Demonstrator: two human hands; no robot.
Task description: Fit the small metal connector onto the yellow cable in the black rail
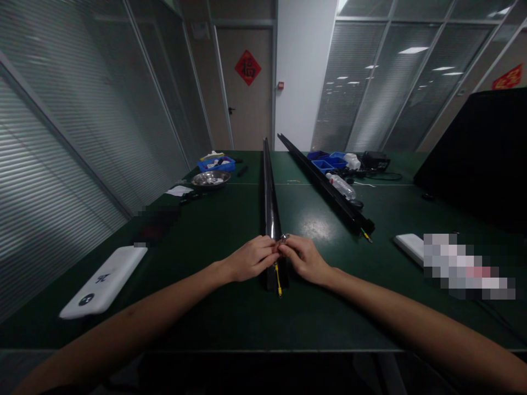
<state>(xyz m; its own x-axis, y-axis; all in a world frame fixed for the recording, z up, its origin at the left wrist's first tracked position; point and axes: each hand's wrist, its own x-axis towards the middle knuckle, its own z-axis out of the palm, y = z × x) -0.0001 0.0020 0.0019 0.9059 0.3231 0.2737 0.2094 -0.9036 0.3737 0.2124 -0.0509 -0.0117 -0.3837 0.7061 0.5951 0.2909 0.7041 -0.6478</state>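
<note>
A long black rail [268, 192] lies lengthwise down the middle of the dark green table [214, 307], running away from me. Both my hands meet over its near end. My left hand [252, 258] is curled, its fingers pinched against the rail's left side. My right hand [303, 258] is closed too and pinches a small silvery metal part [284, 238] just above the rail. A thin yellow wire [278, 278] hangs out of the rail's near end below my fingers.
A second black rail [325, 184] lies slanted to the right, a plastic bottle [341, 186] beside it. Blue bins [329, 161], a metal bowl [211, 179] and another blue bin [216, 163] sit far back. A white device [104, 281] lies left, a white pad [409, 245] right.
</note>
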